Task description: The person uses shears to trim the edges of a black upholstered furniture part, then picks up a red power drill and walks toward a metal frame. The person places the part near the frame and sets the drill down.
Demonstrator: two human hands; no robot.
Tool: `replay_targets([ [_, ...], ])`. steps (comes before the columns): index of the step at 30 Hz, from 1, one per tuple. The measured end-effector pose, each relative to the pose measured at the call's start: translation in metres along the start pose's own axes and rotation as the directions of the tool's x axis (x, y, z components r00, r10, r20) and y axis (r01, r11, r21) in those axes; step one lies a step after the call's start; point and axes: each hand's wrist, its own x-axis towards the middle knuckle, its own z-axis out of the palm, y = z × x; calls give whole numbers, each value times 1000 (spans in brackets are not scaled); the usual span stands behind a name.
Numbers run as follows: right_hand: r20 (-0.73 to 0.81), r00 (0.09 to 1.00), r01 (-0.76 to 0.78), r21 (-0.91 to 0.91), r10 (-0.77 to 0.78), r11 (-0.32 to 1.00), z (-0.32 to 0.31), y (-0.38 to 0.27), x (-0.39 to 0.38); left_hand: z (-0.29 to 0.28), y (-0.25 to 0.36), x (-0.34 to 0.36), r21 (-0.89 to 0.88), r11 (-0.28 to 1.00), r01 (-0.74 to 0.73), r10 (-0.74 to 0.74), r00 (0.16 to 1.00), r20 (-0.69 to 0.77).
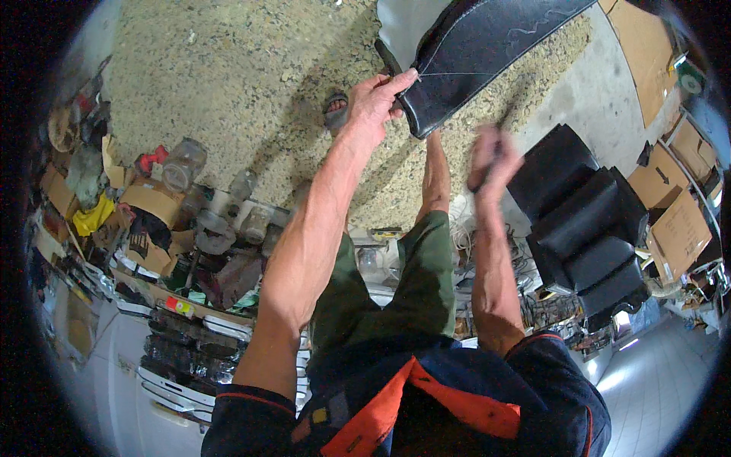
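My left hand (377, 103) grips the lower left corner of a black leather-like padded piece (487, 49) at the top of the view, with its thumb on the edge. A pale thread (457, 74) stretches across the piece from by my thumb, and loose thread lies on its upper part. My right hand (493, 160), blurred by motion, is closed round a slim dark tool (502, 122), below and right of the piece and apart from it. The tool's exact kind is unclear.
Stacked black padded pieces (579, 221) lie on the right, with cardboard boxes (678, 236) beyond. Jars, yellow cloth (93, 215) and other clutter crowd the left. My legs and a sandalled foot (335, 112) are over the speckled floor (190, 76).
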Motion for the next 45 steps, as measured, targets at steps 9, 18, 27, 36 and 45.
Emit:
replay_targets([
  [9,316,925,273,-172,-209,947,-51,-39,59,-1,-4,-3,129,987,-100,95,995,45],
  [18,448,805,498,-155,-388,853,14,-13,14,28,3,-20,623,441,-646,832,555,-14],
  [27,738,660,452,-241,-141,859,-15,-51,1,31,10,-22,738,185,-649,898,417,142],
  [36,845,378,-14,-403,378,915,-54,-84,13,62,-2,-41,744,270,-611,867,491,88],
  [45,847,134,-70,-510,515,857,-47,-73,59,45,3,-40,639,604,-477,684,721,-108],
])
